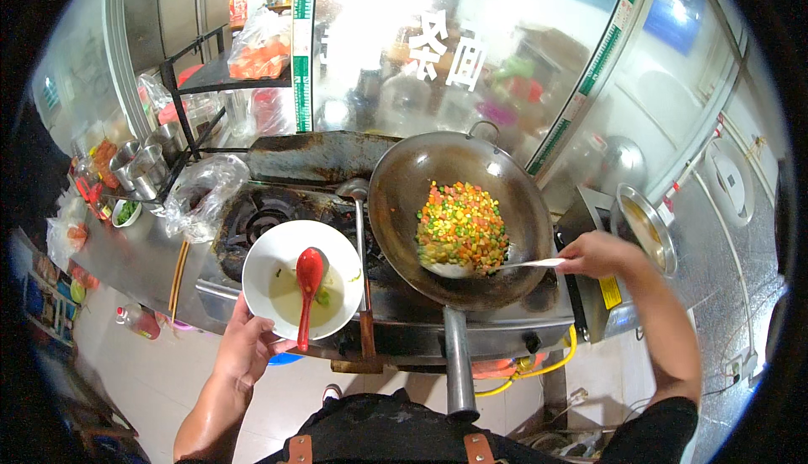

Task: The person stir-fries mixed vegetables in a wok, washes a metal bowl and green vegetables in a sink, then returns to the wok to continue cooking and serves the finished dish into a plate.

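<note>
My left hand [249,338] is closed on the rim of a white bowl [258,266], held above the left side of the stove. Pale broth with bits of green lies in the bowl, and a red spoon [310,274] rests in it, its handle toward me. At the right, my right hand [599,255] grips the pale handle of a spatula [532,264]; its blade is partly hidden under the food. A large wok [396,211] sits on the stove, holding a heap of diced mixed vegetables [461,221] in yellow, orange and green. The wok's metal handle [459,363] points toward me.
A long-handled ladle [362,253] lies between bowl and wok. Left of the stove are chopsticks [178,279], a plastic bag [206,194] and metal cups [147,169]. A metal pot [644,224] stands at the right. Glass panels [454,51] rise behind the stove.
</note>
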{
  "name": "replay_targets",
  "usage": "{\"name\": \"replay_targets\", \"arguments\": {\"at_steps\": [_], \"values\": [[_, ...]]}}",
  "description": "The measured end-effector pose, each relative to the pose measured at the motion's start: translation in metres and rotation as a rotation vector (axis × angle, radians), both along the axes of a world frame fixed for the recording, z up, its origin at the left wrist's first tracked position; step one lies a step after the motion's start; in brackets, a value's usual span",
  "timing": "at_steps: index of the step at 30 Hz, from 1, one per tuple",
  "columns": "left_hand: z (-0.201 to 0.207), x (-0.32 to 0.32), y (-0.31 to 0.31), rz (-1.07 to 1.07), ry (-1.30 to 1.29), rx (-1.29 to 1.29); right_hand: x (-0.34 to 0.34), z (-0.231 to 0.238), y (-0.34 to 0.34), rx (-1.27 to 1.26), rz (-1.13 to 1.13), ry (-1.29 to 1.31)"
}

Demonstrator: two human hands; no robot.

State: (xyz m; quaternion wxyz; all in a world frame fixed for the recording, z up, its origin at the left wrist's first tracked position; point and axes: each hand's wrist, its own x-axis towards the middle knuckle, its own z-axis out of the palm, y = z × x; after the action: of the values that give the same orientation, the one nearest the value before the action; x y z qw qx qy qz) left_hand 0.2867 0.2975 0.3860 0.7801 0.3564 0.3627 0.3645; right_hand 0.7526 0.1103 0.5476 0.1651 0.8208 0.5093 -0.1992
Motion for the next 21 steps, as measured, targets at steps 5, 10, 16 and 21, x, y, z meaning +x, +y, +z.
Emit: {"name": "replay_targets", "arguments": {"at_steps": [5,10,16,21], "values": [[0.001,0.0,-0.004,0.007,-0.019,-0.042,-0.003,-0.094,0.012,0.437,-0.074,0.028],[0.003,0.004,-0.006,0.003,-0.003,-0.046,-0.01,-0.122,0.005,0.653,-0.155,0.029],[0.004,0.01,-0.004,-0.035,0.025,-0.027,-0.024,-0.093,-0.015,0.699,-0.151,-0.003],[-0.003,0.019,-0.006,-0.081,0.026,-0.055,-0.038,-0.057,-0.031,0.648,-0.118,-0.042]]}}
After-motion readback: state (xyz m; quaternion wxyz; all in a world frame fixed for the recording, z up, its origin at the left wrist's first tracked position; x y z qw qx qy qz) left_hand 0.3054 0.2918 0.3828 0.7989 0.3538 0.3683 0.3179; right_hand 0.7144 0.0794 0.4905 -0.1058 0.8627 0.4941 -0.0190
